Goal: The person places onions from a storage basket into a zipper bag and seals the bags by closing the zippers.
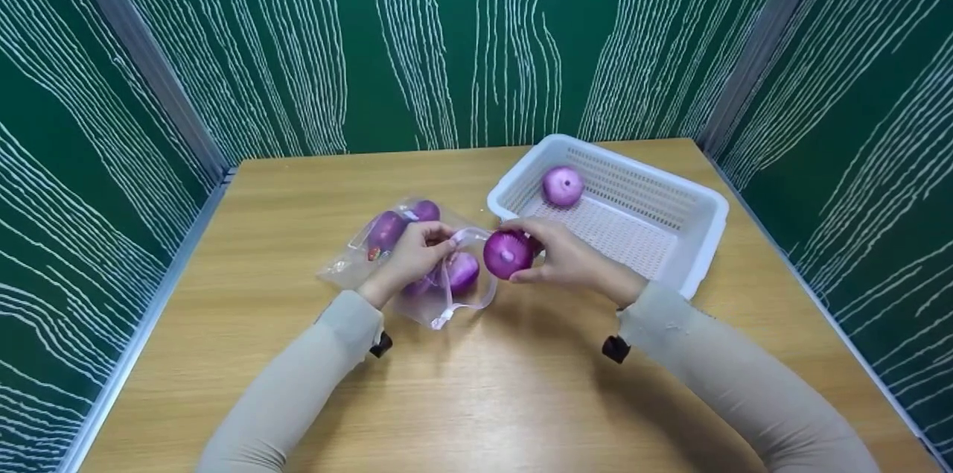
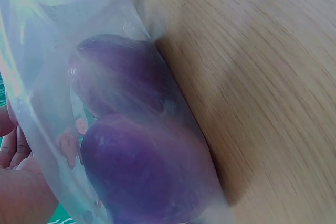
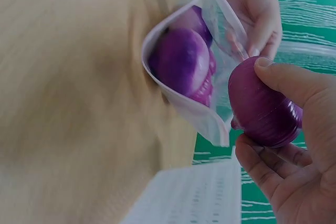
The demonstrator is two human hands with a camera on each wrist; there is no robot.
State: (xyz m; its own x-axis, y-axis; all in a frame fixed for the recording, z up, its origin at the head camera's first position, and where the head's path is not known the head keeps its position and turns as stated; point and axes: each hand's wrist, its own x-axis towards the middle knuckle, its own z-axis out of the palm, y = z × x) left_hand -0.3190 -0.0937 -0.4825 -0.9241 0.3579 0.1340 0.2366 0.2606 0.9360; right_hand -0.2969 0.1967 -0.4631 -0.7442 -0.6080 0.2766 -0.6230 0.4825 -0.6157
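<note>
In the head view my right hand (image 1: 562,253) grips a purple onion (image 1: 508,255) beside the mouth of a clear zip bag (image 1: 342,272). The right wrist view shows thumb and fingers around that onion (image 3: 262,106), which is apart from the table. My left hand (image 1: 413,257) pinches the bag's upper edge, and the mouth (image 3: 181,100) stands open toward the right hand. Several purple onions (image 1: 461,272) lie inside the bag. Through the film in the left wrist view, two onions (image 2: 142,166) appear, with part of the left hand (image 2: 23,182) at the edge.
A white perforated plastic basket (image 1: 703,249) stands at the right, just behind the right hand. One onion (image 1: 563,186) sits in its far left corner. The wooden table (image 1: 476,398) is bordered by green panels (image 1: 283,48) with white lines and metal posts.
</note>
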